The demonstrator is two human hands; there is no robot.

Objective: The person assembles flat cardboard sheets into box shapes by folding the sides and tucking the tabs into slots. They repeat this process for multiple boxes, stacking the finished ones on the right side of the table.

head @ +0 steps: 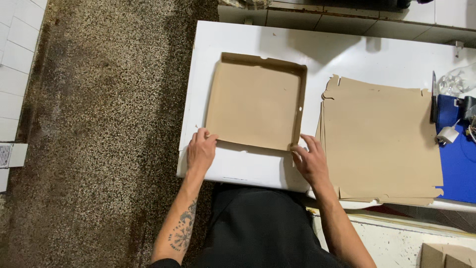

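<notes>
Squarely in front of the person, a shallow cardboard box (255,104) lies open on the white worktop (347,54), its brown inside facing up. Three walls stand folded; the near edge is still flat against the white panel beneath it. The left hand (201,149) rests at the near left corner, fingers loosely spread and tips touching the cardboard edge, apparently pinning that corner down. The right hand (310,159) sits at the near right corner, fingers bent and partly open, touching the box's edge there; whether it pinches a flap I cannot tell. Holding both near corners seems to keep the light box from sliding.

Just to the right lies a stack of flat box blanks (382,144), matte brown, with notched tabs along the edges, within easy reach. Farther right, a blue mat (458,164) carries a small white plug (448,135). The floor (99,149) is speckled brown terrazzo.
</notes>
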